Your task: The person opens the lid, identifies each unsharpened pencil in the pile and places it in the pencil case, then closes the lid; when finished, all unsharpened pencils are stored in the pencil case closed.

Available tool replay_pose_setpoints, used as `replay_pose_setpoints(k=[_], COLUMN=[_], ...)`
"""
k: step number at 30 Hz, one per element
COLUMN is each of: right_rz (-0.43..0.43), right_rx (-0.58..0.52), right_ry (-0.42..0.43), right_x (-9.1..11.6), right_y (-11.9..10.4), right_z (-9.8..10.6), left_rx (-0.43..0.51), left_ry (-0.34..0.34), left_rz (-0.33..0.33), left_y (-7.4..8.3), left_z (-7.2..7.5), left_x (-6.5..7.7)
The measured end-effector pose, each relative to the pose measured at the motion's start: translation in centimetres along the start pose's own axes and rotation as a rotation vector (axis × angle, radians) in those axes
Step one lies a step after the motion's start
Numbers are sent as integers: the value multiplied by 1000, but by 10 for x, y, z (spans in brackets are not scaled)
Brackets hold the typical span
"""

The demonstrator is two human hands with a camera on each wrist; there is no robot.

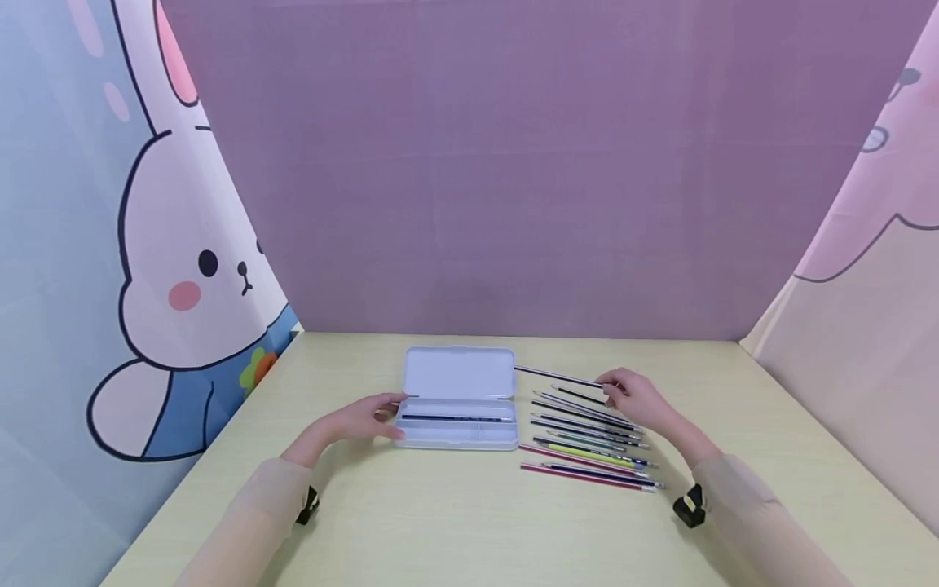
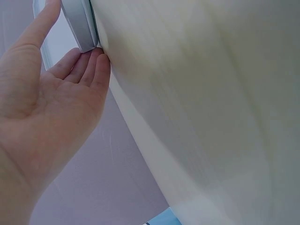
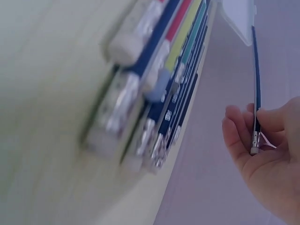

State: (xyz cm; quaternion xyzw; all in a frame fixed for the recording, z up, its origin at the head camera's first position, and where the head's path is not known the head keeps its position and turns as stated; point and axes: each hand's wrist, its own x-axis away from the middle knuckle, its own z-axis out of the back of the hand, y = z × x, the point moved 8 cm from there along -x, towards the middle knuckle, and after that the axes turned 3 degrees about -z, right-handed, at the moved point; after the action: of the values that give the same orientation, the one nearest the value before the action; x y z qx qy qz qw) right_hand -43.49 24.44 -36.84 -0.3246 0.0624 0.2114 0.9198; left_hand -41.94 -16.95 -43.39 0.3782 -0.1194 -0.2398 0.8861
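A white pencil case [image 1: 460, 372] lies with its lid raised at the back, and one dark pencil [image 1: 455, 418] rests in its long compartment. My left hand [image 1: 359, 418] holds the case's left end, thumb at the front corner and fingers farther back. In the left wrist view, the fingertips [image 2: 91, 65] touch the case's end. Right of the case, my right hand [image 1: 637, 398] pinches a dark blue pencil [image 3: 256, 79] near its metal-and-eraser end. That pencil points left, and its far tip reaches close to the lid's right edge.
Several pencils in dark, red, green and yellow [image 1: 587, 448] lie side by side right of the case, eraser ends to the right. A purple cloth [image 1: 513, 179] hangs behind the pale table [image 1: 455, 522], with printed cloths at both sides.
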Motion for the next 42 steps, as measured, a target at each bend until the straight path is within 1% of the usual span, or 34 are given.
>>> replay_pose_setpoints(k=[4,9,13,16,23,25,27,29,33,34,37,42], right_rz=[-4,18,31,51,119,121,129,141,181,184,183,153], right_rx=[-24,-28,-58,-65,-4,-12,-20,-17,3,8,7,-10], right_ry=[-13,-16,-25,-12,69,91,117,142,181,183,175,117], right_x=[-3,-8,-11,-14,-19,-21,-23,-25,-29,-30,-34,-40], right_y=[-3,-8,-12,-17,-38,-43,-48,-52,-62,-65,-71,-79], right_z=[-8,-16,-23,-26,-32,-34,-36,-39,-43,-44,-48,-59], left_rx=[7,22,26,32,29,36,19,16,19,27,23,16], left_ry=[1,8,7,4,1,2,-2,-2,0,1,1,2], left_rz=[7,27,29,28,26,36,26,32,38,45,36,40], left_y=[0,-3,-4,-3,-1,-1,0,0,0,-1,0,-2], left_z=[0,0,0,-1,-1,-1,-1,-1,0,0,1,0], left_x=[0,0,-1,-1,0,0,0,0,0,0,0,-1])
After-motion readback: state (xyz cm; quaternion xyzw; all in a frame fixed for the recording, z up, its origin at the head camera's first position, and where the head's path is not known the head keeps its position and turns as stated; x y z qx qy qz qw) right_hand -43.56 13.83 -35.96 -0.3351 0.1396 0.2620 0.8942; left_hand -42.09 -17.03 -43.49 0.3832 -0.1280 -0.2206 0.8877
